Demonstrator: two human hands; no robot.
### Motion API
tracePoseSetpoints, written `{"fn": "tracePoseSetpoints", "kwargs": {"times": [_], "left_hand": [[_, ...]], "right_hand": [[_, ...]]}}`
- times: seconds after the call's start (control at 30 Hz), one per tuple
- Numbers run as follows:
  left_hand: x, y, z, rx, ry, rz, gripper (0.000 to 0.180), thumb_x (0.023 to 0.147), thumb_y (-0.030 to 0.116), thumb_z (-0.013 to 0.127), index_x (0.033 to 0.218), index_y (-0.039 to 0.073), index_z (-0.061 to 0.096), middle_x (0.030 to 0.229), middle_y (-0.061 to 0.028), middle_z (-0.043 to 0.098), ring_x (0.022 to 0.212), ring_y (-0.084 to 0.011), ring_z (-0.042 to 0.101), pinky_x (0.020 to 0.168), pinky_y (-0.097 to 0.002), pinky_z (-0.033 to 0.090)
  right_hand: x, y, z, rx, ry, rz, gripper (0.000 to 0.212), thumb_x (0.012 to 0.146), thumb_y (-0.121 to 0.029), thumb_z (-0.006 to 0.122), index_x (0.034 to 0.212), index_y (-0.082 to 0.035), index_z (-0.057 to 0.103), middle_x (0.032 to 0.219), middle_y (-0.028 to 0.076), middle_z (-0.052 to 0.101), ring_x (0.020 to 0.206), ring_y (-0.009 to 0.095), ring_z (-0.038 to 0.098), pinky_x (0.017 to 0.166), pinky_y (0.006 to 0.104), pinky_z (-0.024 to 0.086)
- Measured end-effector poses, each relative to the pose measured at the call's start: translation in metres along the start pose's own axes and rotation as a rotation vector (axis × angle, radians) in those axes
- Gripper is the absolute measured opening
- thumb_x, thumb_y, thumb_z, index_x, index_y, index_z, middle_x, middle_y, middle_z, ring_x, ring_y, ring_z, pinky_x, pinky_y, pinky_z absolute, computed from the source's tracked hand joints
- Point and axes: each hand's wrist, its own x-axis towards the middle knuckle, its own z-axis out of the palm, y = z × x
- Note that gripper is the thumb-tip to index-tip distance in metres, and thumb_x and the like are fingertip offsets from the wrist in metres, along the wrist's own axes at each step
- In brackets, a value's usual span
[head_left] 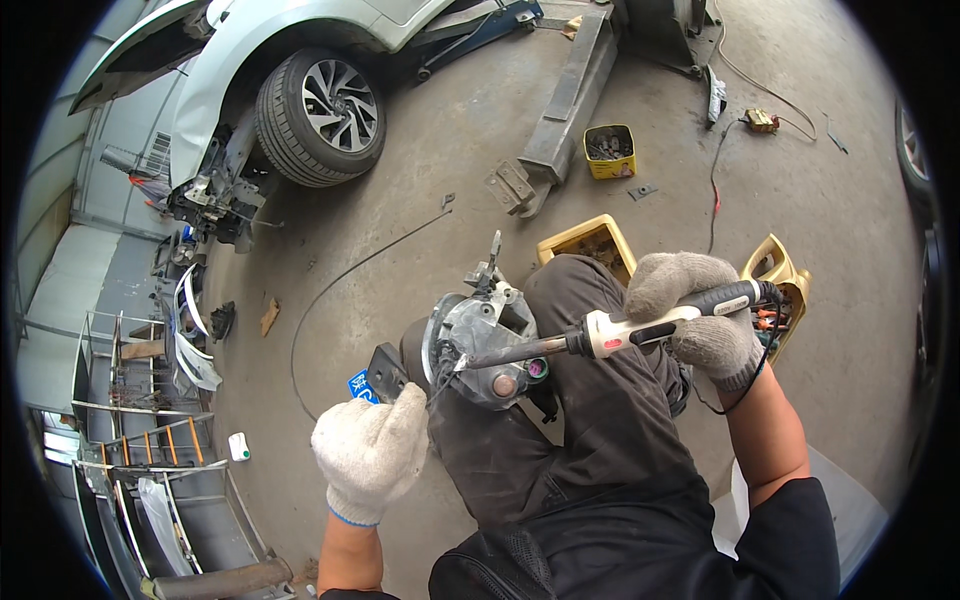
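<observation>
My right hand (700, 310), in a grey knit glove, is closed around the handle of a soldering iron (620, 332) with a cream and black body. Its thick metal shaft points left, the tip at the face of a car lamp unit (485, 335). This lamp has a clear, scuffed housing with a bracket on top, and rests on my lap between the knees. My left hand (370, 445), in a white knit glove, has its fingers pinched together left of the lamp. A dark flat piece (386, 373) shows right at those fingertips; whether they grip it is unclear.
A yellow tray (590, 238) and a cut-open yellow jug (785, 290) with tools stand beyond my knees. Farther off are a yellow tin (610, 152), a lift arm (570, 110) and a white car's wheel (320, 115). The iron's cord (755, 370) hangs by my right wrist. Metal racks (150, 430) stand left.
</observation>
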Motion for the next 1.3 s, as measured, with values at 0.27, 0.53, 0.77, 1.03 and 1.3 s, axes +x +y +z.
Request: {"fn": "tracePoseSetpoints", "kwargs": {"times": [0.27, 0.53, 0.77, 1.03, 1.3], "left_hand": [[-0.001, -0.005, 0.0, -0.008, -0.036, 0.005, 0.04, 0.061, 0.0, 0.076, 0.101, 0.004, 0.07, 0.062, -0.0032, 0.057, 0.048, -0.0213, 0.054, 0.047, -0.0345, 0.042], [0.0, -0.004, 0.001, -0.086, -0.031, -0.085, 0.037, 0.063, -0.004, 0.076, 0.099, 0.001, 0.071, 0.059, -0.0056, 0.056, 0.048, -0.0235, 0.055, 0.047, -0.0349, 0.042], [0.0, -0.001, 0.005, -0.104, 0.01, -0.124, 0.037, 0.062, -0.008, 0.067, 0.098, -0.001, 0.073, 0.061, -0.0083, 0.054, 0.048, -0.0237, 0.048, 0.049, -0.036, 0.038], [0.002, -0.003, 0.003, -0.106, -0.038, -0.116, 0.036, 0.064, -0.005, 0.075, 0.099, 0.001, 0.072, 0.063, -0.0074, 0.06, 0.051, -0.0246, 0.058, 0.05, -0.0352, 0.045], [-0.001, -0.005, 0.004, -0.124, -0.045, -0.152, 0.035, 0.066, -0.004, 0.075, 0.1, 0.002, 0.073, 0.062, -0.007, 0.058, 0.051, -0.0244, 0.057, 0.05, -0.0354, 0.043]], "right_hand": [[-0.002, 0.0, 0.001, -0.007, 0.019, 0.027, 0.041, 0.077, -0.033, 0.078, 0.099, 0.002, 0.073, 0.098, 0.015, 0.073, 0.09, 0.024, 0.067, 0.086, 0.039, 0.052], [-0.005, 0.006, -0.004, -0.054, 0.055, 0.014, 0.041, 0.078, -0.033, 0.077, 0.097, 0.003, 0.073, 0.097, 0.016, 0.073, 0.089, 0.025, 0.067, 0.084, 0.0394, 0.053], [-0.005, 0.007, 0.0, 0.069, 0.042, 0.002, 0.04, 0.076, -0.032, 0.079, 0.096, 0.003, 0.072, 0.094, 0.016, 0.072, 0.087, 0.025, 0.067, 0.08, 0.0387, 0.053], [-0.004, 0.007, 0.003, 0.022, 0.048, -0.015, 0.038, 0.076, -0.031, 0.08, 0.096, 0.001, 0.072, 0.094, 0.015, 0.072, 0.085, 0.025, 0.066, 0.079, 0.0383, 0.052], [-0.002, 0.009, 0.0, -0.028, -0.009, -0.076, 0.04, 0.076, -0.032, 0.081, 0.098, 0.0, 0.072, 0.094, 0.014, 0.072, 0.083, 0.025, 0.066, 0.077, 0.0378, 0.052]]}}
